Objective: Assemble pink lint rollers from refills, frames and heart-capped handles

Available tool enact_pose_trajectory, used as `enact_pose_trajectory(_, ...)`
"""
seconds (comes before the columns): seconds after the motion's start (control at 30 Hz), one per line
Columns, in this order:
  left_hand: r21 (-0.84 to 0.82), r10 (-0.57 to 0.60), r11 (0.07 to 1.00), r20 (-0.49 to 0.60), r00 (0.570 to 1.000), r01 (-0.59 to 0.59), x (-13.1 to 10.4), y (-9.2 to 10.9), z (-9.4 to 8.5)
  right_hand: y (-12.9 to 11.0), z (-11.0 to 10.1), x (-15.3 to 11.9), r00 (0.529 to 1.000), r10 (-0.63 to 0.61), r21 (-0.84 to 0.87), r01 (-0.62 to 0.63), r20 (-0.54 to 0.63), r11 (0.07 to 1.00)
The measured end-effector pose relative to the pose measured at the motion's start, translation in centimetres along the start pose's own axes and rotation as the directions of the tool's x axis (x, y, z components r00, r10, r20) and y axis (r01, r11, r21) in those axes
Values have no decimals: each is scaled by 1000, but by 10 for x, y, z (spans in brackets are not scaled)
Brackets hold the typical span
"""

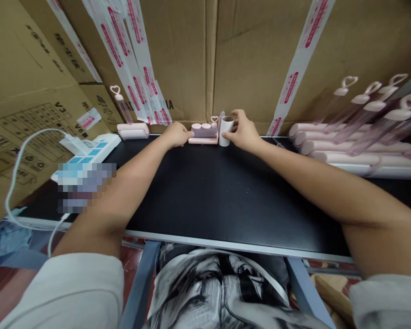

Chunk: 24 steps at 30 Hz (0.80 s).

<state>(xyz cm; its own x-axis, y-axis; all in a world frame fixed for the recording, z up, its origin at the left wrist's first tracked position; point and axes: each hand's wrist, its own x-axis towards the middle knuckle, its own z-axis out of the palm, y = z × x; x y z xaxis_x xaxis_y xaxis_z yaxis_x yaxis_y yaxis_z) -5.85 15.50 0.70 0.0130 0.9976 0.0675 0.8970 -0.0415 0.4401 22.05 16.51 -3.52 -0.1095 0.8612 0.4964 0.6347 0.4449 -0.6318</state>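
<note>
Toward the back of the black tabletop, my right hand [245, 131] has thumb and fingers around a white paper roll [225, 135] that stands upright, its hollow end up. My left hand [176, 135] is closed, its fingertips at the left end of a small pink lint roller part [203, 141]. Two round pink ends and a heart-shaped loop show just behind that part. What exactly the left fingers pinch is partly hidden. A finished-looking pink lint roller [133, 131] with a clear handle and heart loop rests left of my left hand.
Several pink lint rollers [342, 145] with heart loops lie in a row at the right. A white power strip [89, 155] with a plugged-in charger and cable sits at the left. Taped cardboard boxes [250, 59] form a wall behind the tabletop [205, 196].
</note>
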Motion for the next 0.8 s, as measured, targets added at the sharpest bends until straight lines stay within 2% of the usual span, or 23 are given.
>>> enact_pose_trajectory(0.23,-15,15,1000,6,1000,-15,-3,-1,-2,7,13,4,997,-46,-8,46,-58,999)
enact_pose_trajectory(0.4,-11,24,1000,14,1000,-24,-5,1,1,11,17,5,998,-36,-12,35,-53,999)
enact_pose_trajectory(0.5,30,27,999,-8,1000,-27,0,-1,-7,10,16,1,998,-39,11,39,-46,999)
enact_pose_trajectory(0.6,145,65,988,-145,987,-44,11,-17,-32,8,12,-5,996,-53,25,55,-75,998)
enact_pose_trajectory(0.67,184,-29,979,-281,959,83,17,-36,-57,6,7,-9,993,-59,18,62,-103,998)
enact_pose_trajectory(0.73,148,-185,953,-402,897,263,19,-59,-83,3,2,-12,990,-64,15,66,-125,998)
enact_pose_trajectory(0.8,110,-249,935,-472,846,337,18,-82,-104,-3,-1,-15,988,-73,22,77,-132,997)
